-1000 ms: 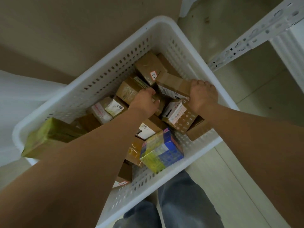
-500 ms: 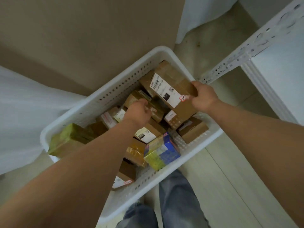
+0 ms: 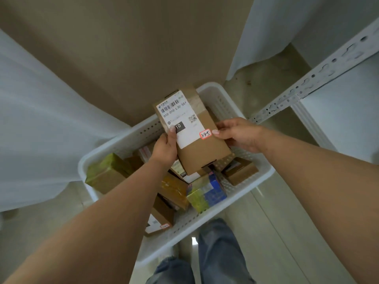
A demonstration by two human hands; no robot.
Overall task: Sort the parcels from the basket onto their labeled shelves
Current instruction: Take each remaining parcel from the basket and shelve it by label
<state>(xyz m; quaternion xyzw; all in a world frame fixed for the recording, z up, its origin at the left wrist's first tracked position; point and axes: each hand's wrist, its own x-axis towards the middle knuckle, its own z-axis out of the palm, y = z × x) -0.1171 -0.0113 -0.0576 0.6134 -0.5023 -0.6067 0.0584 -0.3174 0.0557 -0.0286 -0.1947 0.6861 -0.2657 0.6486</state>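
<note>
Brown cardboard forms the parcel (image 3: 202, 140) held up above the far part of the white perforated basket (image 3: 254, 181), its long flat face turned to the camera. A white shipping label (image 3: 180, 119) covers most of the left side of that face, with a barcode, the printed line "010 010 L30 551", a small QR code and a black patch reading "10". A small red-bordered sticker (image 3: 205, 134) with handwritten digits sits at the label's right edge, and clear tape crosses the parcel's far end. The left hand (image 3: 166, 148) grips the parcel's left edge, thumb pressed on the label; the right hand (image 3: 239, 133) holds the right edge, its fingers curled behind and the thumb tip just beside the sticker. Below, in the basket, lie more parcels: an olive-green box (image 3: 106, 173) at the left, a blue and yellow box (image 3: 207, 191) near the front wall, and a plain brown box (image 3: 241, 171) at the right. A white slotted shelf frame (image 3: 307, 85) runs along the right.
</note>
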